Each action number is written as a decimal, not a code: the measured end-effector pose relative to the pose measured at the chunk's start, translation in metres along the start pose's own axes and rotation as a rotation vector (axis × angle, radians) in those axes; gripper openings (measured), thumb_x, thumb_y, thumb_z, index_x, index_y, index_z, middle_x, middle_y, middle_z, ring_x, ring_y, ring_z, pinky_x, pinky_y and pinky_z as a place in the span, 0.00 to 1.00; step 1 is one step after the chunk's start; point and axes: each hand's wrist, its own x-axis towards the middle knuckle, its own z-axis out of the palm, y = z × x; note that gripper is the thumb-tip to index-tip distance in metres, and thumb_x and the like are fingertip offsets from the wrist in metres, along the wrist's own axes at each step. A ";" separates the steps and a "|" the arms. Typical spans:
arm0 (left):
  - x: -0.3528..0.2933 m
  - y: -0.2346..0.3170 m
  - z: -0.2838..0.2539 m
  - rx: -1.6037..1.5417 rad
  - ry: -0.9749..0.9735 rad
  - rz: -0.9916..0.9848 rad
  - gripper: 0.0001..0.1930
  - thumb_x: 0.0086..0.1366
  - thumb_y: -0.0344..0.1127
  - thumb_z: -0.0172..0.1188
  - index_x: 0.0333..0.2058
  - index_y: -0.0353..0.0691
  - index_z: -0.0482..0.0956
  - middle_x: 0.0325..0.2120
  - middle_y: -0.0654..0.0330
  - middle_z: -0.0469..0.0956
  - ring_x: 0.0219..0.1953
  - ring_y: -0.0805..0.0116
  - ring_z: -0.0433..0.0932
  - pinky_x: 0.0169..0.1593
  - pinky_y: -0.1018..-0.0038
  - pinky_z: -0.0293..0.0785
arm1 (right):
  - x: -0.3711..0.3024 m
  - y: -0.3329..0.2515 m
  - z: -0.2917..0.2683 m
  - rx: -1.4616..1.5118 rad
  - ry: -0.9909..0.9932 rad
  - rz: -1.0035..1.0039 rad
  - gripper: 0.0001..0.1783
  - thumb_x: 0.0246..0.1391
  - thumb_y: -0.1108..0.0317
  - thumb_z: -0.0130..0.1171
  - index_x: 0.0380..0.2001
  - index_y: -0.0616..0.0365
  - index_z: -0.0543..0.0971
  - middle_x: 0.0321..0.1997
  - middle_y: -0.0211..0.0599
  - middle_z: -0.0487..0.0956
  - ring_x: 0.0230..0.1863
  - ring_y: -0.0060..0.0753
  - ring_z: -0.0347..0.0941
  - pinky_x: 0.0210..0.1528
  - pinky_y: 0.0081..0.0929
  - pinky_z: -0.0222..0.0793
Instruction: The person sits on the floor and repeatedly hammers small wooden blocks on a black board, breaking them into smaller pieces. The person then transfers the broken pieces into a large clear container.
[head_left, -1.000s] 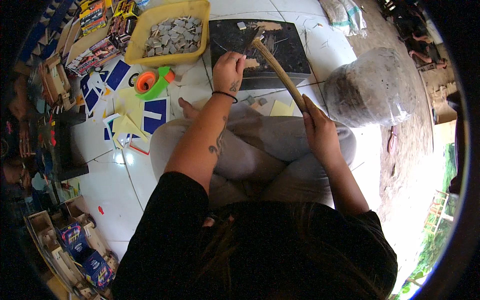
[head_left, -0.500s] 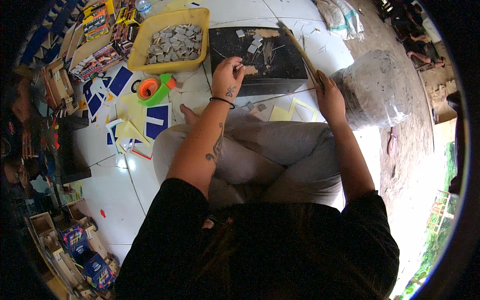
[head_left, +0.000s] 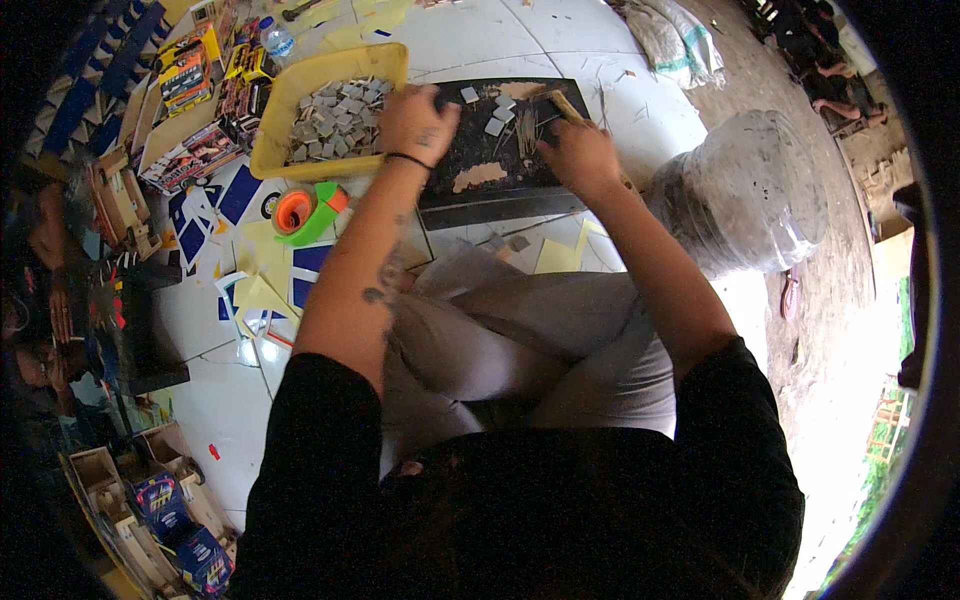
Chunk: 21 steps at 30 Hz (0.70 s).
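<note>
Hands: bare left hand [head_left: 418, 125], half a second ago by the left part of the black box-shaped block [head_left: 500, 207], is now at the right rim of the yellow rectangular plastic tub [head_left: 330, 66]; bare right hand [head_left: 580, 155], earlier beyond the block's right side, is now over its right part;
Wooden rod: the long, round, pale brown wooden rod [head_left: 569, 108], in full view from the right hand upward before, now shows mainly as an end just above that hand;
Left arm: slants up from the lower left, back of the hand upward, one black wristband [head_left: 405, 158] on it; fingers half curled and blurred, so I cannot tell whether they pinch anything;
Right arm: slants inward from the lower right, fingers bent down near the thin grey nail-like sticks [head_left: 526, 130]; I cannot tell whether it grips the rod;
Block: one, with four small grey square pieces [head_left: 494, 127] on top, two bare tan patches, and sticks too bunched to count;
Tub: one, holding many more grey square pieces, too heaped to count;
Floor: one orange ring-shaped roll [head_left: 293, 212], one bright green ring [head_left: 318, 222] beside it
</note>
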 end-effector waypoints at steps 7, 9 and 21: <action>-0.011 0.045 0.049 -0.179 -0.187 -0.054 0.13 0.48 0.38 0.66 0.33 0.41 0.79 0.30 0.56 0.78 0.34 0.56 0.77 0.39 0.64 0.73 | 0.057 -0.013 0.041 0.085 -0.024 0.243 0.15 0.50 0.58 0.54 0.32 0.57 0.81 0.39 0.48 0.80 0.40 0.45 0.78 0.41 0.39 0.74; -0.014 0.037 0.044 -0.373 -0.184 -0.075 0.12 0.49 0.34 0.66 0.33 0.40 0.77 0.27 0.57 0.78 0.29 0.60 0.77 0.35 0.68 0.74 | 0.057 0.003 0.046 0.208 0.035 0.206 0.14 0.46 0.57 0.57 0.26 0.57 0.81 0.32 0.48 0.80 0.37 0.46 0.78 0.40 0.36 0.74; -0.087 0.037 -0.011 -0.598 -0.082 -0.082 0.06 0.53 0.26 0.61 0.31 0.38 0.75 0.21 0.60 0.77 0.24 0.72 0.77 0.30 0.76 0.71 | 0.019 0.025 0.045 0.627 0.198 0.063 0.14 0.39 0.57 0.64 0.28 0.55 0.81 0.28 0.46 0.79 0.31 0.46 0.77 0.36 0.38 0.73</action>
